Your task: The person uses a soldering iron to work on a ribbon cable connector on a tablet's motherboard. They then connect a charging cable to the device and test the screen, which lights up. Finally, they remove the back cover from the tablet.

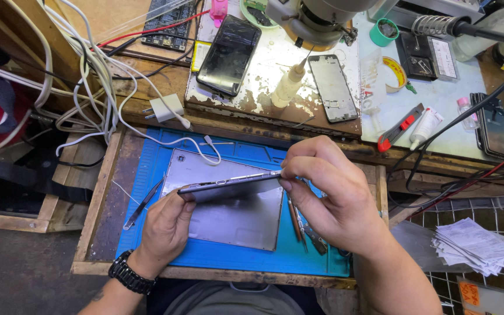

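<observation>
A thin grey tablet point(228, 188) is held tilted on edge over the middle of the blue work mat point(147, 175) that covers the pull-out tabletop point(97, 204), just above a flat silver back panel point(240, 219) lying on that mat. The left hand point(164, 230) props the tablet's near-left corner, thumb on top and fingers curled under it, closed on the edge. The right hand point(333, 195) pinches the far-right end of the upper edge, its fingers point(298, 169) pressed together there; whether a small tool sits between them cannot be told. The tablet looks light, stiff and slim, with a glass face that would likely crack if bent or twisted, and smooth metal sides that may slip, so the edges and corners, held from both ends as here, seem the safest places to grip; pressure on the middle of the face would be a risk. Tweezers point(142, 205) lie along the mat's left edge, and a few slim hand tools point(298, 224) lie toward its right edge under the right wrist. A white charging cable point(164, 125) trails onto the mat's far edge. On the upper tabletop beyond, a dark phone point(228, 55) and a bare phone frame point(333, 87) rest near its front edge.
</observation>
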